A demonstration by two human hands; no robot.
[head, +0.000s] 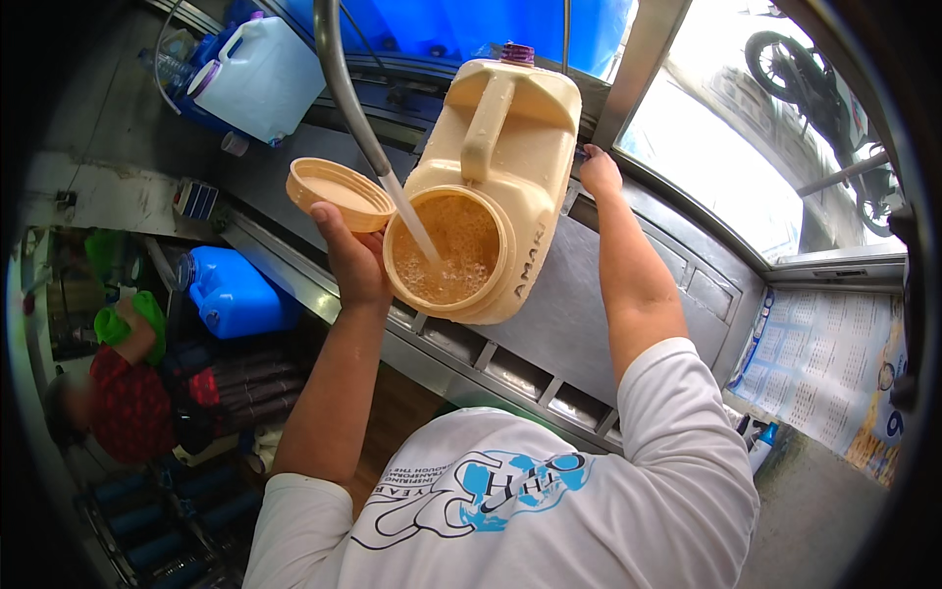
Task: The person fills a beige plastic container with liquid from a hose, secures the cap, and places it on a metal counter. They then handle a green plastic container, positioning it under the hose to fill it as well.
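A cream plastic water jug (541, 184) with a moulded handle and a purple cap (518, 54) stands on the steel counter, its wide round mouth facing me. Water (412, 221) streams from a bent metal spout pipe (352, 103) into the mouth, where bubbly water swirls. My left hand (357, 258) grips a cream screw lid (340, 193) beside the jug's rim, thumb on the lid's edge. Beyond the jug's right side, my right hand (600, 171) reaches to the back edge of the counter with fingers curled. What its fingertips touch is too small to make out.
A pale jug (257, 77) stands at the back left, a blue jug (239, 291) at the left. The steel counter (567, 294) has slotted openings along its front. A person in red (132, 405) is at the left, holding green cloth (147, 316). A window (706, 140) shows a parked motorcycle (809, 96).
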